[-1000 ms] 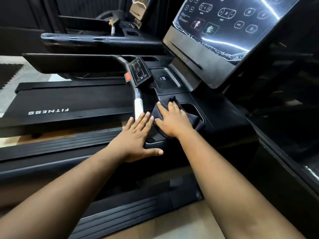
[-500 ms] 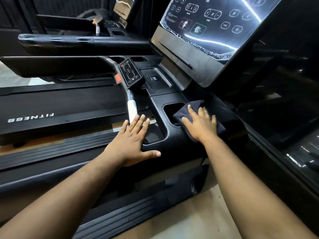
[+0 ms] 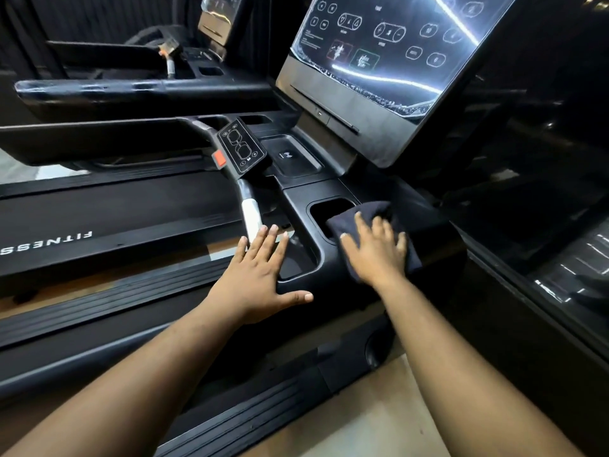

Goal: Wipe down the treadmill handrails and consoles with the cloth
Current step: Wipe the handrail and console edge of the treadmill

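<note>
Dark cloth (image 3: 372,214) under my flat right hand (image 3: 377,250) beside cupholder (image 3: 329,209); left hand (image 3: 255,275) flat, braced. Cloth could drop in.

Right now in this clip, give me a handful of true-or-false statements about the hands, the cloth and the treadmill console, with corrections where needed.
1. The right hand presses a dark cloth flat on the console tray. True.
2. The left hand holds the cloth. False: it lies flat and bare on the tray's near edge.
3. The cloth partly overhangs a cup holder. True.
4. The touchscreen is dark. False: it is lit, showing icons.
5. The orange tab sits beside the small button pad. True.
</note>
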{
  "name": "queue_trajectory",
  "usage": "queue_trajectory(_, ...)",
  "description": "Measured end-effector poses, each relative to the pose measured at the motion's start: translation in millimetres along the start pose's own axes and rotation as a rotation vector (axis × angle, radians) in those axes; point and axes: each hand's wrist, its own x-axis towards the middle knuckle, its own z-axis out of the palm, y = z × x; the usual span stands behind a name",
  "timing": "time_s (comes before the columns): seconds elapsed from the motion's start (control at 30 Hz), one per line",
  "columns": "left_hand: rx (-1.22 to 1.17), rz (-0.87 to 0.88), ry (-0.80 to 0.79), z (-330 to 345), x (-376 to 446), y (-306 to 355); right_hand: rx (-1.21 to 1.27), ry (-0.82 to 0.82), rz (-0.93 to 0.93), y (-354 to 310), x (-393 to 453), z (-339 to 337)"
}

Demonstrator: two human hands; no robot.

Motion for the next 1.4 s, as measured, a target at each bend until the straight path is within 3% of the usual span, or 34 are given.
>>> queue_trajectory(0.2,-0.036,0.015,0.004,0,4,-1,0.121,0.061,-0.229,-42,-87,28)
queue_trajectory(0.33,-0.089,0.028,0.034,-3,-1,-3,0.063,0.161,-0.508,6,-62,26)
queue_trajectory(0.4,-0.062,0.051,0.059,-6,-7,-4,0.09,0.224,-0.35,19,-58,31)
queue_trajectory(0.5,0.012,0.098,0.103,-8,-25,-12,0.231,0.371,-0.023,-28,-99,62)
queue_trajectory(0.53,0.026,0.109,0.103,-9,-33,-17,0.229,0.394,-0.034,-45,-116,72)
queue_trajectory(0.6,0.076,0.13,0.063,-7,-55,-31,0.147,0.375,-0.248,-54,-136,79)
queue_trajectory(0.7,0.168,0.15,0.007,-6,-83,-55,0.045,0.316,-0.466,-15,-110,59)
queue_trajectory(0.8,0.163,0.145,0.013,-9,-98,-71,0.146,0.316,-0.147,-14,-93,52)
queue_trajectory(0.87,0.163,0.159,0.02,-10,-104,-73,0.26,0.419,0.06,-63,-114,64)
queue_trajectory(0.9,0.167,0.165,0.028,-10,-108,-73,0.288,0.444,0.059,-93,-135,71)
queue_trajectory(1.0,0.133,0.174,0.049,-10,-119,-75,0.28,0.399,-0.228,-144,-193,91)
queue_trajectory(1.13,0.195,0.222,0.004,-10,-138,-86,0.222,0.455,-0.46,-97,-171,90)
queue_trajectory(1.23,0.262,0.236,0.017,-9,-144,-84,0.297,0.504,-0.22,-70,-138,83)
queue_trajectory(1.3,0.25,0.215,0.038,-10,-142,-80,0.419,0.549,0.023,-95,-142,85)
queue_trajectory(1.33,0.241,0.211,0.034,-10,-140,-79,0.474,0.57,0.08,-114,-156,93)
queue_trajectory(1.4,0.211,0.215,0.045,-11,-140,-81,0.559,0.559,0.003,-153,-195,113)
